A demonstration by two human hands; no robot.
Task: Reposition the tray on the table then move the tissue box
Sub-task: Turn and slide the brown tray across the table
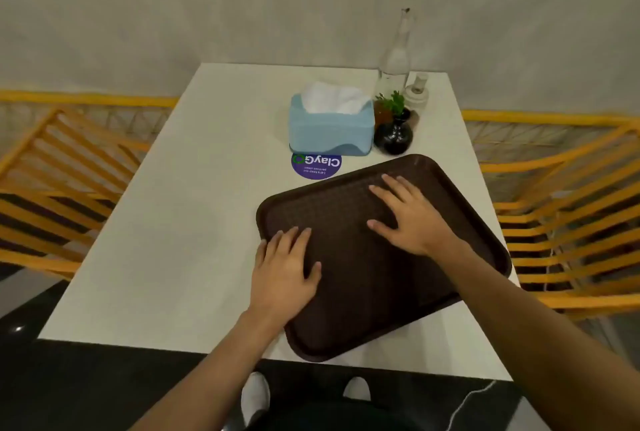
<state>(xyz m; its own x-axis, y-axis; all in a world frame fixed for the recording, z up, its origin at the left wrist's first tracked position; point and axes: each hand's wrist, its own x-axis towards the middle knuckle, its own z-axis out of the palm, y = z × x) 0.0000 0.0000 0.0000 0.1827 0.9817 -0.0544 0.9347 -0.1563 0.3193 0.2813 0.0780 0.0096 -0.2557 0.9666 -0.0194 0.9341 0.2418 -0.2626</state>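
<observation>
A dark brown tray (374, 292) lies skewed on the white table (180, 223), over its near right part, with one corner reaching the front edge. My left hand (287, 268) rests flat on the tray's left side, fingers spread. My right hand (412, 216) lies flat on the tray's far middle, fingers apart. Neither hand grips anything. A light blue tissue box (330, 129) with white tissue sticking out stands beyond the tray, apart from it.
A round purple sticker (317, 166) sits in front of the tissue box. A small black vase with a green sprig (393, 133), a tall clear bottle (394, 56) and a small white jar (417, 93) stand right of the box. Yellow slatted chairs (52, 195) flank the table.
</observation>
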